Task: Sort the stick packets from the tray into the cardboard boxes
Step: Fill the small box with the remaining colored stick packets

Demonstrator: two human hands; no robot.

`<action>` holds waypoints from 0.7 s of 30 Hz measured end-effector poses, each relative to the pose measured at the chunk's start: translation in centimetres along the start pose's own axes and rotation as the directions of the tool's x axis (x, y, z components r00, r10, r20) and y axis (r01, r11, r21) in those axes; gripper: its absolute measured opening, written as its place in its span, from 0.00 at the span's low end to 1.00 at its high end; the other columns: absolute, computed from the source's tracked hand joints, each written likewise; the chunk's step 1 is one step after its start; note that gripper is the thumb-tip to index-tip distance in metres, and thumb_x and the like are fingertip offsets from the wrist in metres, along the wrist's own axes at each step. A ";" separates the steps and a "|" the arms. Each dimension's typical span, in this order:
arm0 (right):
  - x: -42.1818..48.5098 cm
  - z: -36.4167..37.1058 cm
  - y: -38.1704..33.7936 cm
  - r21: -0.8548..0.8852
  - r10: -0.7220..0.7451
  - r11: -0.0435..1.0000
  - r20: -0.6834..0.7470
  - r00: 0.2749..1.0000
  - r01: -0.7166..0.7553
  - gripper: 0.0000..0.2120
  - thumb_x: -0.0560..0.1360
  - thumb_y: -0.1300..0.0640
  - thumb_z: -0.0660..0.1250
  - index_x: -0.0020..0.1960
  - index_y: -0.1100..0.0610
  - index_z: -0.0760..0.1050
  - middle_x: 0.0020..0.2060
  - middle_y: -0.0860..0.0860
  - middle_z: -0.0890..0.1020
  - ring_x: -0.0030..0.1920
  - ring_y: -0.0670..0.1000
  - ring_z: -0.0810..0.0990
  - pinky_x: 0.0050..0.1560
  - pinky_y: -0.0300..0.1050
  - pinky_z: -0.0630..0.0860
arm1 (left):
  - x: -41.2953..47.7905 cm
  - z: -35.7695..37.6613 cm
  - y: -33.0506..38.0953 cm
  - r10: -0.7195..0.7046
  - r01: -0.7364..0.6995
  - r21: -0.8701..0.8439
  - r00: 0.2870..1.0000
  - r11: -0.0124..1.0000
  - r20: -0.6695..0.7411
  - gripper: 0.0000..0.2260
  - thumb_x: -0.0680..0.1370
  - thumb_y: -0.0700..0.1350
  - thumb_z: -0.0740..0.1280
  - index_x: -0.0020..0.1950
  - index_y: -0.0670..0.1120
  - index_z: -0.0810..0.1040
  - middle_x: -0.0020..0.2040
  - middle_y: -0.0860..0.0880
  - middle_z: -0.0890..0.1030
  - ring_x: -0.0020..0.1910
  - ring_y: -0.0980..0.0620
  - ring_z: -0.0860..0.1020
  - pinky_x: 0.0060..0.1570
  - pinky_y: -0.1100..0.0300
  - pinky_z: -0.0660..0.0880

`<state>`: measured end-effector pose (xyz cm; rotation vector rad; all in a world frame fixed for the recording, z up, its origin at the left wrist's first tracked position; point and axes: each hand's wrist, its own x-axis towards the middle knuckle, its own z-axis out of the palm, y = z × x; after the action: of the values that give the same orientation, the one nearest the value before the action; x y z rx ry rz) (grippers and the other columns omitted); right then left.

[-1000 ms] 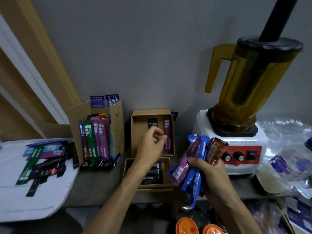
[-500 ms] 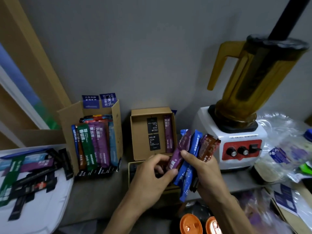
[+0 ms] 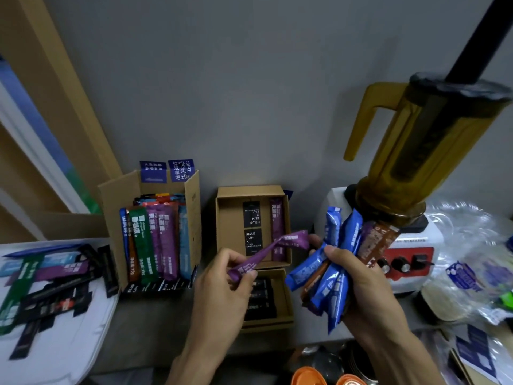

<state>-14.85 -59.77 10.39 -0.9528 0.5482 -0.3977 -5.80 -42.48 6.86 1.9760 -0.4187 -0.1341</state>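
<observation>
My left hand (image 3: 222,290) pinches the lower end of a purple stick packet (image 3: 273,252), which slants up to the right over the small open cardboard box (image 3: 227,232). That box holds two black packets and one purple packet. My right hand (image 3: 361,284) grips a bundle of blue and brown stick packets (image 3: 336,262) in front of the blender. A second small box (image 3: 284,304) with black packets lies just below the first. The tall cardboard box (image 3: 194,207) on the left stands full of upright packets. The white tray (image 3: 63,343) at far left carries several loose packets.
A blender (image 3: 410,245) with an amber jug stands at the right, against the grey wall. Clear plastic bags (image 3: 472,273) pile up at far right. Two orange lids (image 3: 308,377) show at the bottom edge. A wooden frame leans at the left.
My left hand left the small box, reached to the bundle in my right hand and has pulled one purple packet out to the left. The bundle stayed in my right hand.
</observation>
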 end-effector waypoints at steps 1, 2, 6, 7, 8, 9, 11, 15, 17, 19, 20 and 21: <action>0.0 0.3 0.1 -0.009 0.024 1.000 -0.006 1.000 -0.024 0.22 0.66 0.60 0.72 0.59 0.65 0.78 0.40 0.59 0.85 0.35 0.57 0.85 0.32 0.49 0.82 | 0.0 0.1 0.0 0.025 -0.025 0.019 1.000 1.000 -0.010 0.11 0.75 0.44 0.73 0.45 0.58 0.73 0.43 0.56 0.81 0.41 0.62 0.81 0.38 0.67 0.78; 0.1 0.6 0.2 -0.020 0.032 0.999 -0.022 0.999 -0.032 0.19 0.68 0.62 0.72 0.58 0.66 0.77 0.37 0.60 0.84 0.33 0.57 0.85 0.30 0.49 0.81 | 0.0 0.1 -0.1 0.055 -0.055 0.042 0.998 0.998 -0.009 0.11 0.75 0.44 0.73 0.44 0.58 0.73 0.44 0.57 0.81 0.43 0.62 0.80 0.40 0.67 0.78; 0.6 0.7 0.3 -0.112 0.028 0.993 -0.092 0.995 -0.038 0.13 0.73 0.64 0.71 0.56 0.66 0.78 0.44 0.66 0.85 0.37 0.61 0.85 0.37 0.58 0.84 | -0.1 -0.3 -0.2 0.124 -0.123 -0.019 0.991 0.992 0.042 0.10 0.74 0.43 0.74 0.46 0.56 0.76 0.46 0.59 0.80 0.46 0.62 0.80 0.43 0.69 0.76; 0.7 0.6 0.3 -0.134 0.031 0.990 -0.104 0.994 -0.045 0.13 0.73 0.63 0.72 0.56 0.66 0.78 0.46 0.67 0.85 0.38 0.62 0.86 0.41 0.60 0.84 | -0.2 -0.4 -0.2 0.084 -0.075 -0.154 0.995 0.985 0.051 0.09 0.73 0.42 0.74 0.48 0.54 0.78 0.46 0.58 0.82 0.45 0.61 0.81 0.42 0.69 0.76; 0.7 0.5 0.3 -0.150 0.038 0.987 -0.112 0.993 -0.054 0.13 0.73 0.62 0.72 0.56 0.66 0.78 0.46 0.67 0.85 0.39 0.62 0.86 0.42 0.60 0.84 | -0.2 -0.4 -0.1 0.028 -0.005 -0.336 0.997 0.942 0.065 0.08 0.73 0.41 0.74 0.49 0.50 0.80 0.44 0.55 0.83 0.43 0.60 0.82 0.42 0.67 0.77; 0.8 0.5 0.3 -0.161 0.044 0.985 -0.115 0.992 -0.062 0.14 0.73 0.63 0.72 0.56 0.66 0.78 0.45 0.66 0.85 0.38 0.62 0.86 0.41 0.59 0.84 | -0.2 -0.4 -0.2 -0.032 0.071 -0.509 0.996 0.858 0.085 0.08 0.72 0.41 0.73 0.49 0.46 0.81 0.41 0.51 0.83 0.41 0.57 0.81 0.43 0.64 0.76; 1.0 0.4 0.4 -0.183 0.047 0.981 -0.121 0.992 -0.068 0.13 0.73 0.65 0.71 0.56 0.68 0.78 0.39 0.64 0.85 0.34 0.60 0.85 0.35 0.55 0.83 | 0.0 -0.1 -0.7 -0.117 0.156 -0.680 0.988 0.717 0.103 0.07 0.70 0.44 0.73 0.46 0.44 0.83 0.37 0.46 0.81 0.38 0.51 0.78 0.46 0.57 0.74; 1.3 0.4 0.7 -0.185 0.070 0.978 -0.130 0.989 -0.093 0.11 0.73 0.66 0.71 0.55 0.67 0.78 0.37 0.62 0.84 0.32 0.58 0.85 0.31 0.50 0.82 | 0.6 1.2 -1.4 -0.239 0.255 -0.789 0.961 0.559 0.140 0.07 0.74 0.43 0.69 0.49 0.43 0.82 0.41 0.46 0.83 0.41 0.50 0.79 0.47 0.56 0.74; 1.3 0.2 0.9 -0.198 0.064 0.976 -0.152 0.986 -0.094 0.11 0.73 0.66 0.71 0.55 0.66 0.79 0.42 0.63 0.85 0.36 0.59 0.86 0.33 0.49 0.82 | 1.7 1.6 -1.5 -0.238 0.245 -0.751 0.964 0.614 0.120 0.07 0.78 0.45 0.66 0.53 0.44 0.81 0.49 0.45 0.84 0.49 0.48 0.82 0.53 0.55 0.75; 1.3 -0.4 1.0 -0.207 0.041 0.975 -0.182 0.982 -0.079 0.11 0.73 0.65 0.72 0.55 0.65 0.80 0.46 0.62 0.86 0.40 0.60 0.86 0.38 0.51 0.83 | 4.2 1.7 -2.1 -0.202 0.179 -0.631 0.979 0.755 0.036 0.06 0.80 0.46 0.65 0.55 0.47 0.79 0.51 0.47 0.84 0.52 0.51 0.83 0.54 0.55 0.78; 1.2 -0.7 1.1 -0.203 0.035 0.976 -0.194 0.980 -0.075 0.10 0.73 0.65 0.72 0.54 0.65 0.81 0.47 0.62 0.86 0.41 0.60 0.87 0.40 0.53 0.84 | 5.8 1.6 -2.2 -0.158 0.129 -0.526 0.987 0.841 -0.011 0.05 0.81 0.46 0.64 0.54 0.49 0.79 0.51 0.48 0.84 0.51 0.54 0.83 0.52 0.56 0.79; 1.2 -1.1 1.2 -0.198 0.036 0.977 -0.202 0.979 -0.077 0.10 0.73 0.65 0.72 0.54 0.65 0.81 0.47 0.61 0.87 0.42 0.60 0.87 0.42 0.53 0.83 | 7.6 1.5 -2.2 -0.092 0.072 -0.400 0.995 0.913 -0.031 0.04 0.81 0.46 0.65 0.54 0.50 0.78 0.49 0.49 0.84 0.49 0.57 0.83 0.51 0.57 0.80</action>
<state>-14.49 -60.50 8.56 -1.0999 0.8079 -0.3914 1.34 -45.55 4.94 1.5890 -0.2508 -0.2073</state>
